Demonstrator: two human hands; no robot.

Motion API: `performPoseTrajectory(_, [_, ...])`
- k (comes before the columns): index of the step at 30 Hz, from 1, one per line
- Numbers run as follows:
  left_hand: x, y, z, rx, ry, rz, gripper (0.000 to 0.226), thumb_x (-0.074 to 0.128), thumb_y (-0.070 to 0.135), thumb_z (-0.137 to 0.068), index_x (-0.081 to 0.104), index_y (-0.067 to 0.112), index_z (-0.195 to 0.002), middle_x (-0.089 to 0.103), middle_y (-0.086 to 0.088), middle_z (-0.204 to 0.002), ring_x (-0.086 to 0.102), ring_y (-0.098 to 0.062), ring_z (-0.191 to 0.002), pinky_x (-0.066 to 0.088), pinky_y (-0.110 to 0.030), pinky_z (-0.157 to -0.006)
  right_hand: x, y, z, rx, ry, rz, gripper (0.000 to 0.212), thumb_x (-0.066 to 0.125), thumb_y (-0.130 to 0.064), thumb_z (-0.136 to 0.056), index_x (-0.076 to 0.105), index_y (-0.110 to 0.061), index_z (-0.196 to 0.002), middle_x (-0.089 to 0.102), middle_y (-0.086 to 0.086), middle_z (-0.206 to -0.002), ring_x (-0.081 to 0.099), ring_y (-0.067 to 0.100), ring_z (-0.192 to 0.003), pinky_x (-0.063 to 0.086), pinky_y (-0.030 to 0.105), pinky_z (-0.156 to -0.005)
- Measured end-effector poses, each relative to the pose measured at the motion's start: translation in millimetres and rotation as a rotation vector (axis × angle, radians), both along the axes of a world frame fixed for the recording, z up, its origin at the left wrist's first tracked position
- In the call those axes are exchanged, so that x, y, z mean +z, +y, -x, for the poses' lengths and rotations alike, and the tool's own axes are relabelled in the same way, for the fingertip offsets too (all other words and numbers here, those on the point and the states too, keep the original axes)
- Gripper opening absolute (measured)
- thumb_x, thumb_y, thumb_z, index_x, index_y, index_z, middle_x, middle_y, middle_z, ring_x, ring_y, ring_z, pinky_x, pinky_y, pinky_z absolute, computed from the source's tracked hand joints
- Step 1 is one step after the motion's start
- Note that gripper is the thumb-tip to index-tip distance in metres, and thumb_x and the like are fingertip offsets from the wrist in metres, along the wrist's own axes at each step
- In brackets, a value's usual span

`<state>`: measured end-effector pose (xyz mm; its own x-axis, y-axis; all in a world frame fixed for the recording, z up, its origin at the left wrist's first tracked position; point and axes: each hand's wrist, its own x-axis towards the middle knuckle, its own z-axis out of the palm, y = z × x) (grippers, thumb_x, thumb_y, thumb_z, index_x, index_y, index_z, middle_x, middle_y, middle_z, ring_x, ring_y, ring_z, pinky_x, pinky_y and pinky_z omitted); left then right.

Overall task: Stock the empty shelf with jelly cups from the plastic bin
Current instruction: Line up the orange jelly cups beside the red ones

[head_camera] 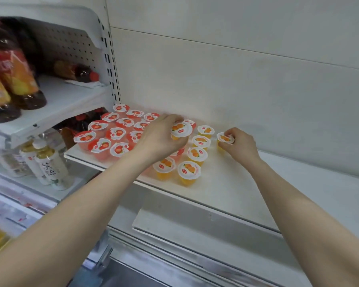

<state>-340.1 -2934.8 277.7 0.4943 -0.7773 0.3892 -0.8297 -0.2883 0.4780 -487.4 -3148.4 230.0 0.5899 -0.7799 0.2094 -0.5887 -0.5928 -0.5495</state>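
Two bare forearms (60, 224) reach up from the bottom edge toward a white shelf (247, 183). The left hand (160, 137) curls its fingers round the rim of an orange jelly cup (181, 129), held over the orange rows (189, 169). The right hand (239, 145) pinches a second orange cup (225, 138) just right of those rows, likely starting a new column. Both cups sit roughly upright, lids up, long axis vertical. Red-lidded cups (112, 133) fill the shelf's left end.

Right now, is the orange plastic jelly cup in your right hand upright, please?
Upright: the orange jelly cup in the right hand has its lid uppermost.
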Motion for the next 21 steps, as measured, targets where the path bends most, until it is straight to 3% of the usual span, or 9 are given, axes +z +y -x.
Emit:
performPoseTrajectory(7, [-1, -22, 1, -0.015, 0.002, -0.003, 0.058, 0.070, 0.042, -0.080, 0.053, 0.022, -0.132, 0.058, 0.004, -0.124, 0.055, -0.014, -0.112, 0.041, -0.023, -0.088, -5, -16, -8, 0.034, -0.015, 0.036, 0.032, 0.071, -0.033, -0.083, 0.063, -0.017, -0.109, 0.067, 0.005, -0.105, 0.060, 0.028, -0.099, 0.047, 0.039, -0.086])
performPoseTrajectory(13, [2, -45, 12, -0.069, 0.003, 0.013, 0.052, 0.072, 0.042, -0.077, 0.059, 0.021, -0.122, 0.060, 0.003, -0.113, 0.057, -0.013, -0.101, 0.045, -0.026, -0.085, -4, -25, 3, 0.159, 0.098, 0.142, 0.039, 0.069, -0.032, -0.086, 0.061, -0.015, -0.120, 0.061, 0.008, -0.118, 0.056, 0.028, -0.108, 0.040, 0.032, -0.086])
performPoseTrajectory(16, [3, -63, 21, -0.112, -0.029, 0.012, 0.048, 0.070, 0.047, -0.076, 0.063, 0.023, -0.116, 0.063, 0.005, -0.107, 0.057, -0.013, -0.098, 0.047, -0.028, -0.083, 4, -30, 16, 0.209, 0.158, 0.265, 0.045, 0.066, -0.028, -0.087, 0.057, -0.014, -0.129, 0.054, 0.009, -0.130, 0.051, 0.033, -0.116, 0.041, 0.039, -0.097])
performPoseTrajectory(21, [-6, -92, 39, -0.132, -0.212, -0.097, 0.050, 0.064, 0.059, -0.074, 0.066, 0.024, -0.109, 0.066, 0.005, -0.101, 0.051, -0.019, -0.102, 0.044, -0.034, -0.081, 12, -34, 39, 0.176, 0.163, 0.444, 0.044, 0.062, -0.025, -0.091, 0.056, -0.012, -0.132, 0.053, 0.011, -0.135, 0.049, 0.036, -0.120, 0.041, 0.046, -0.095])
